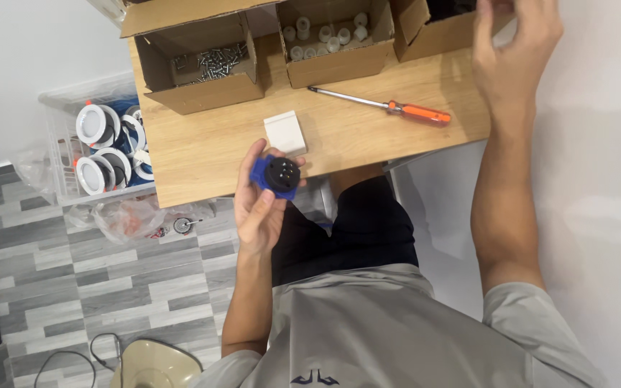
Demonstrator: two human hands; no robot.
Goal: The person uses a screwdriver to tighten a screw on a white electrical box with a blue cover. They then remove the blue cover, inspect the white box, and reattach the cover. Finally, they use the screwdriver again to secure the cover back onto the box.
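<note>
Light oak-veneer rectangular tabletop (203, 154): landmark for all entries below.

Brown cardboard box of loose silver screws (206, 63): far left corner of tabletop, flaps open.

Brown cardboard box of small white cylindrical caps (328, 36): far edge, centre.

Third brown cardboard box (436, 25): far right corner, contents dark, not identifiable.

Right hand (515, 47): raised over that corner, fingers loosely curled, nothing visibly held; thumb and forefinger tips out of frame, so grip cannot be told.

Left hand (256, 205): just off the near edge, closed around the blue-and-black round plastic socket part (280, 174), black face up.

Orange-handled steel screwdriver (382, 105): lying flat, right of centre, untouched.

White square plastic block (285, 133): near edge, just beyond the socket part.

Handling note, as judgement: best kept face-up and level in the palm, steadied against the near edge, with fingertips clear of the black face's holes.
</note>
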